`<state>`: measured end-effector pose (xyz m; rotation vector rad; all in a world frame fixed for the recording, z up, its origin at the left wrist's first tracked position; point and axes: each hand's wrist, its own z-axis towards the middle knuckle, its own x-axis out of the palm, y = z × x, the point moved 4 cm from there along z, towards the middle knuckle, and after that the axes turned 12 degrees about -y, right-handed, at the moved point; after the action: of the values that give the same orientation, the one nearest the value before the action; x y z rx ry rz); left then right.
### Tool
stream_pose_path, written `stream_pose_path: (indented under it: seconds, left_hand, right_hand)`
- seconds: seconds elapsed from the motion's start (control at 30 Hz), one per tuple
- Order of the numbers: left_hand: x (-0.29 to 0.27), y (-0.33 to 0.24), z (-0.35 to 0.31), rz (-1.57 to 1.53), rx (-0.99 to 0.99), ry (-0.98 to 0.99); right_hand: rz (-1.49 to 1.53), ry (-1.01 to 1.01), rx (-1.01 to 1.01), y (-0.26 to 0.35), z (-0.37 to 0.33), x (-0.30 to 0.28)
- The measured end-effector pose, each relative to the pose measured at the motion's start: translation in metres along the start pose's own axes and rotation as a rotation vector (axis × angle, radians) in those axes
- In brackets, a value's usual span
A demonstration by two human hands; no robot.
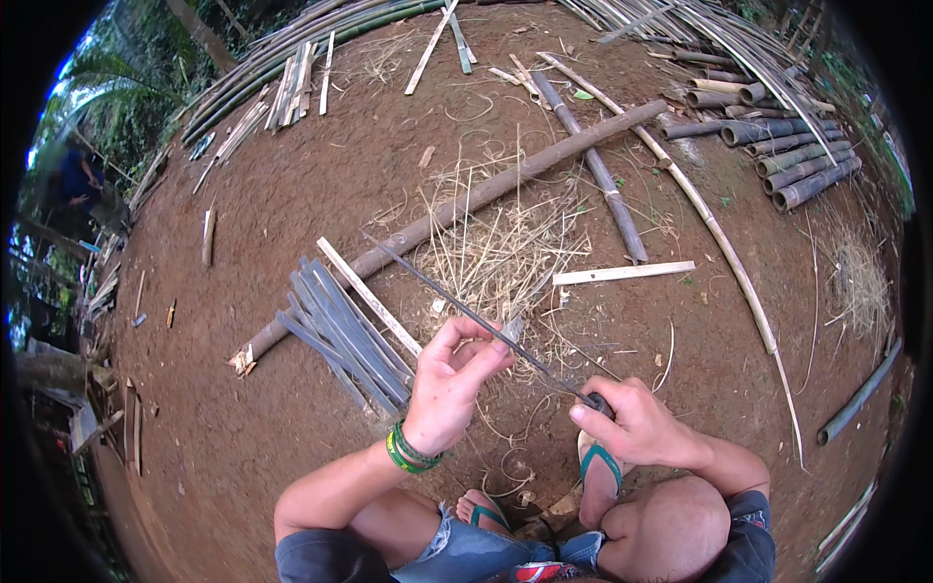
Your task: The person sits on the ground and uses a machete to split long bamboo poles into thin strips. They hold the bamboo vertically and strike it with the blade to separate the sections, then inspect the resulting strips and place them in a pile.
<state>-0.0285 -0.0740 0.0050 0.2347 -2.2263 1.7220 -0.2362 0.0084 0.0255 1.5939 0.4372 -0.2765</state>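
Observation:
My right hand [637, 420] is closed around the black handle of a long, thin, dark blade, which looks like a machete [437, 289] seen nearly edge-on. The blade slants up and left across the space in front of me. My left hand [455, 374] is pinched at the middle of the blade, with thumb and index finger against it. A small greyish piece [513, 328] shows just past those fingertips; whether the hand holds it I cannot tell. Green and yellow bands circle my left wrist. Beneath the blade lie pale shavings [505, 248] and a brown bamboo pole [476, 194].
Dark split strips [352, 335] lie left of my hands, beside a pale slat [369, 296]. Another slat [624, 273] and a long split bamboo [714, 219] lie to the right. Cut bamboo sections [807, 180] are stacked far right. My sandalled feet [600, 481] are below.

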Motion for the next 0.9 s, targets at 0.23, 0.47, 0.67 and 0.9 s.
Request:
stream_pose_path:
  seconds: [0.23, 0.47, 0.67, 0.9]
  left_hand:
    - [-0.002, 0.004, -0.001, -0.012, -0.011, 0.024]
    - [-0.001, 0.005, -0.003, -0.004, -0.032, 0.027]
    - [-0.001, 0.007, -0.005, 0.003, -0.018, 0.026]
    - [-0.022, -0.016, -0.014, 0.371, 0.596, -0.239]
  right_hand:
    - [-0.108, -0.071, -0.07, 0.002, -0.005, -0.001]
    - [-0.095, -0.014, 0.023, 0.0, -0.006, -0.005]
    - [-0.071, 0.067, 0.135, 0.001, -0.003, -0.01]
    - [-0.102, 0.092, 0.145, 0.003, -0.009, -0.007]
